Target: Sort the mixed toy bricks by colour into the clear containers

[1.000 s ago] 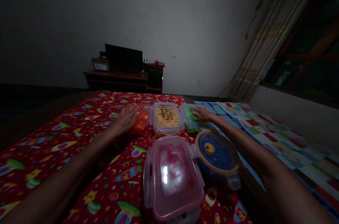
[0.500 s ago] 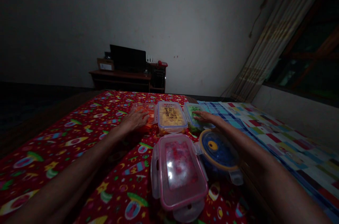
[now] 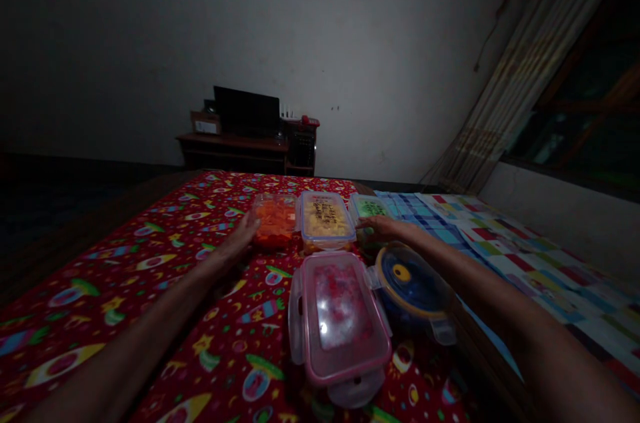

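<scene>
Three clip-lid food boxes stand in a row: one with orange pieces (image 3: 275,216), one with yellow chunks (image 3: 327,218) and dark writing on its lid, and one with green contents (image 3: 371,205). My left hand (image 3: 246,231) rests against the left side of the orange box, its fingers partly hidden. Reaching over the near end of the green box, my right hand (image 3: 380,228) has its fingers loosely bent. Closer to me lie a pink-rimmed box (image 3: 345,316) with red contents and a round, blue-looking container (image 3: 415,283) with a yellow-orange rim. All the lids are on.
Under the boxes spreads a red patterned cloth (image 3: 165,263). Bedding with coloured checks (image 3: 520,243) lies to the right. A desk (image 3: 235,143) with a dark monitor (image 3: 247,110) stands by the far wall, and a curtain (image 3: 505,90) hangs beside the window.
My left hand has slid off the orange lid to that box's left side. My right hand has shifted toward me over the green box. The view has turned slightly.
</scene>
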A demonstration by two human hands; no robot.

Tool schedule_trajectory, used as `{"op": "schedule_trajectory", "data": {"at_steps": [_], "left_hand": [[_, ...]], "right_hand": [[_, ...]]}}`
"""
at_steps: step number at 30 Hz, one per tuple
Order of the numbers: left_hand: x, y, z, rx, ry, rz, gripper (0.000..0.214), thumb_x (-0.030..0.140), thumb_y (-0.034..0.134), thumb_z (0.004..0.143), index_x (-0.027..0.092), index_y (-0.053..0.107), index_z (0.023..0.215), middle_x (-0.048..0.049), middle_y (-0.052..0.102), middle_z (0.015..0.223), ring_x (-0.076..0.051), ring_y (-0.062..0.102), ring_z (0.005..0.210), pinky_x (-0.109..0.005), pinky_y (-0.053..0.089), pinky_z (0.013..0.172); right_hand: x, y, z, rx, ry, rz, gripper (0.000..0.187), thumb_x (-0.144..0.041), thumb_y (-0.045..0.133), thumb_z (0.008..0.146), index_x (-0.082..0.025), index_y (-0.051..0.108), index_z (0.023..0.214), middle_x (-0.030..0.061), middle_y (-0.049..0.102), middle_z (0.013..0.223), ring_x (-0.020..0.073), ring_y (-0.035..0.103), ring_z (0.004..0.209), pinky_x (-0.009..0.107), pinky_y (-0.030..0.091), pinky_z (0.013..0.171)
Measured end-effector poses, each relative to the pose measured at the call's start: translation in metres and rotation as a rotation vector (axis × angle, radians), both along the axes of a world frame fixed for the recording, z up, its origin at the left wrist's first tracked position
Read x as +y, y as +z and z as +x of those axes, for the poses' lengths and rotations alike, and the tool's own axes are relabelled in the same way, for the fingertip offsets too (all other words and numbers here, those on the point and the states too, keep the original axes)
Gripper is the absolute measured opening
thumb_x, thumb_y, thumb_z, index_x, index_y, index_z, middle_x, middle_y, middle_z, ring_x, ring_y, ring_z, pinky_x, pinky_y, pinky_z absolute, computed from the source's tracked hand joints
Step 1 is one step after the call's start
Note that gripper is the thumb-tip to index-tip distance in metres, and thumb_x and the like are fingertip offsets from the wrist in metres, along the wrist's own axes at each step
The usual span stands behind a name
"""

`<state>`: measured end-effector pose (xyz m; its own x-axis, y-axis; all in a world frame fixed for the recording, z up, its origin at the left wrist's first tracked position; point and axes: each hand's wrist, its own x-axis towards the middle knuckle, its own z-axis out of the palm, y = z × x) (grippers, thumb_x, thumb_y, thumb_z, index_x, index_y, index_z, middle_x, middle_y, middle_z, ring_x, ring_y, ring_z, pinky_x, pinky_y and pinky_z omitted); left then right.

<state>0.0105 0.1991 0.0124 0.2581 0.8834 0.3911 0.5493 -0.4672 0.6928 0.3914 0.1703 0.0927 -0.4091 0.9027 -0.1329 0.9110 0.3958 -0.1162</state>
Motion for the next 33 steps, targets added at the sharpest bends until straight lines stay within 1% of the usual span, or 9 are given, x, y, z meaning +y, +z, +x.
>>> {"op": "schedule_trajectory", "data": {"at_steps": [5,9,12,15,17,21,24,28,33], "left_hand": [[-0.013,0.000,0.011,-0.305,0.007,-0.199,0.077,0.064,0.040,0.086,0.023,0.016,0.147,-0.0170,0.053,0.135,-0.027,0.056,0.118,-0.043,0.050,0.092],[-0.011,0.006,0.011,-0.338,-0.008,-0.248,0.074,0.061,0.042,0.086,0.024,0.017,0.146,-0.0159,0.050,0.139,-0.026,0.055,0.120,-0.042,0.050,0.094],[-0.015,0.016,0.008,-0.263,0.095,-0.253,0.073,0.059,0.035,0.088,0.020,0.016,0.147,-0.0188,0.047,0.140,-0.029,0.050,0.125,-0.047,0.046,0.097],[-0.043,0.024,0.001,-0.078,0.255,-0.111,0.074,0.057,0.035,0.088,0.017,0.018,0.148,-0.0188,0.041,0.145,-0.033,0.035,0.136,-0.054,0.033,0.108],[-0.075,0.022,-0.005,-0.010,0.168,0.005,0.071,0.054,0.034,0.090,0.020,0.016,0.149,-0.0150,0.038,0.148,-0.031,0.034,0.136,-0.053,0.031,0.110],[-0.146,-0.008,-0.005,0.107,-0.245,-0.039,0.068,0.048,0.041,0.091,0.032,0.010,0.150,-0.0093,0.035,0.151,-0.029,0.045,0.130,-0.046,0.046,0.100],[-0.179,-0.035,0.014,0.192,-0.400,-0.021,0.100,0.044,0.063,0.079,0.033,-0.007,0.149,-0.0114,0.019,0.156,-0.034,0.032,0.136,-0.050,0.043,0.103],[-0.194,-0.048,0.052,0.093,-0.358,0.034,0.126,0.040,0.076,0.066,0.031,-0.021,0.146,-0.0137,0.016,0.157,-0.037,0.026,0.139,-0.053,0.040,0.105],[-0.197,-0.040,0.077,-0.003,-0.318,-0.016,0.127,0.042,0.074,0.067,0.029,-0.025,0.145,-0.0169,0.032,0.150,-0.037,0.039,0.132,-0.053,0.046,0.099]], "right_hand": [[-0.009,0.006,-0.005,-0.031,-0.008,0.025,0.053,-0.012,0.065,0.071,-0.017,0.063,0.123,0.0113,0.048,0.139,0.0318,0.052,0.122,0.038,0.041,0.103],[-0.012,0.011,-0.010,-0.004,-0.027,0.053,0.050,-0.012,0.064,0.073,-0.022,0.064,0.122,0.0081,0.055,0.133,0.0285,0.055,0.120,0.038,0.042,0.102],[-0.024,0.022,-0.007,0.095,-0.073,0.114,0.045,-0.018,0.059,0.079,-0.020,0.061,0.125,0.0099,0.061,0.126,0.0266,0.059,0.114,0.038,0.046,0.097],[-0.056,0.030,0.011,0.264,-0.142,0.221,0.044,-0.026,0.056,0.084,-0.019,0.059,0.127,0.0102,0.064,0.122,0.0252,0.063,0.106,0.038,0.048,0.093],[-0.089,0.029,0.033,0.366,-0.205,0.301,0.044,-0.034,0.055,0.085,-0.020,0.060,0.126,0.0096,0.065,0.120,0.0264,0.064,0.102,0.041,0.048,0.092],[-0.162,0.002,0.081,0.566,-0.508,0.406,0.048,-0.050,0.056,0.081,-0.021,0.064,0.119,0.0114,0.067,0.115,0.0322,0.060,0.108,0.050,0.042,0.098],[-0.208,-0.029,0.092,0.800,-0.678,0.303,0.053,-0.060,0.058,0.074,-0.024,0.067,0.111,0.0122,0.068,0.112,0.0337,0.060,0.108,0.050,0.047,0.093],[-0.242,-0.057,0.066,1.292,-0.689,-0.055,0.054,-0.060,0.062,0.071,-0.027,0.063,0.115,0.0103,0.069,0.107,0.0290,0.067,0.094,0.046,0.054,0.082],[-0.246,-0.064,0.039,1.363,-0.663,-0.123,0.059,-0.049,0.073,0.065,-0.025,0.061,0.117,0.0084,0.066,0.115,0.0246,0.064,0.099,0.039,0.053,0.085]]}}
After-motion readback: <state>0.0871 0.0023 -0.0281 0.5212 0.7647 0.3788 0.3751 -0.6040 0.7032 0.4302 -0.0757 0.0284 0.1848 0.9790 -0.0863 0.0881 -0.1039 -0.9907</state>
